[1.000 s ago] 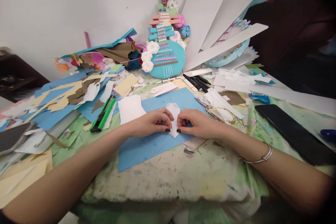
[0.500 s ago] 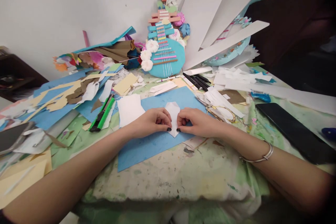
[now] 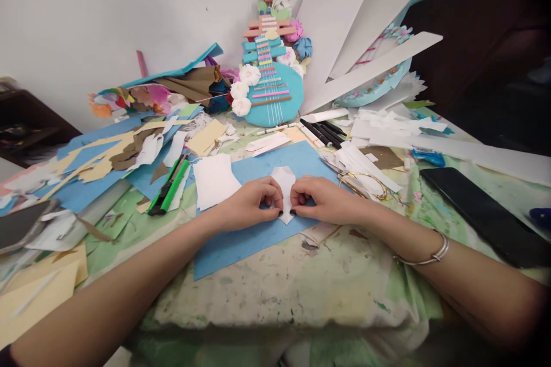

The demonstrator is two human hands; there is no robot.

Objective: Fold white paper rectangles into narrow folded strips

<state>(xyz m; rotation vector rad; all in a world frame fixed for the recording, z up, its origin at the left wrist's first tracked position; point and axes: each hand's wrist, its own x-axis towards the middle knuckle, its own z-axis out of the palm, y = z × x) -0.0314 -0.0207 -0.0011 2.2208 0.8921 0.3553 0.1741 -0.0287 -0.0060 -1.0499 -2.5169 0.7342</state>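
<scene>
Between my two hands is a small piece of folded white paper [image 3: 284, 183], pointed at its lower end and angular at the top. My left hand [image 3: 253, 202] pinches its left edge, thumb low and fingers curled. On the opposite edge, my right hand [image 3: 321, 200] has the same closed pinch. The folded paper is over a sheet of blue paper [image 3: 241, 252] on the table. Just left of my left hand, a stack of white paper pieces [image 3: 215, 179] lies partly on the blue sheet. Gold-handled scissors [image 3: 365, 183] rest beyond my right hand.
A green utility knife [image 3: 170, 186] lies among paper scraps at left. Black pens [image 3: 322, 133] sit behind the blue sheet. A black phone [image 3: 477, 206] is at right. A turquoise paper lute [image 3: 275, 94] with white flowers leans on the wall. A stained cloth [image 3: 301, 304] covers the table.
Both hands stay pinched on the folded white paper. My left hand's fingertips have shifted very slightly to the right; otherwise little differs.
</scene>
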